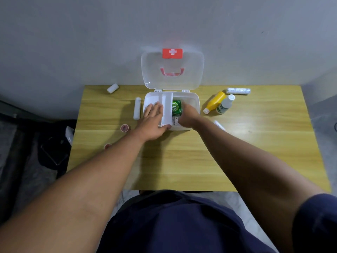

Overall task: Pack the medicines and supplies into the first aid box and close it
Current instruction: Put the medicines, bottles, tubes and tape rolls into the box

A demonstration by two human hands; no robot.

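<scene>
The white first aid box (195,102) stands open at the table's far middle, its clear lid (172,70) upright against the wall. A white inner tray (166,110) covers the box's left half. My left hand (153,121) lies flat on that tray, fingers spread, thumb at the front rim. My right hand (187,115) reaches into the right half, fingers curled down beside a green carton (176,106); whether it grips the carton is hidden. A small white pack (175,121) lies in front of the carton.
Right of the box lie a yellow bottle (215,102), a white bottle (225,106), a bandage roll (238,90) and a small white tube (219,125). To the left are a long white roll (137,110), a short roll (113,88) and two small red-lidded jars (124,128).
</scene>
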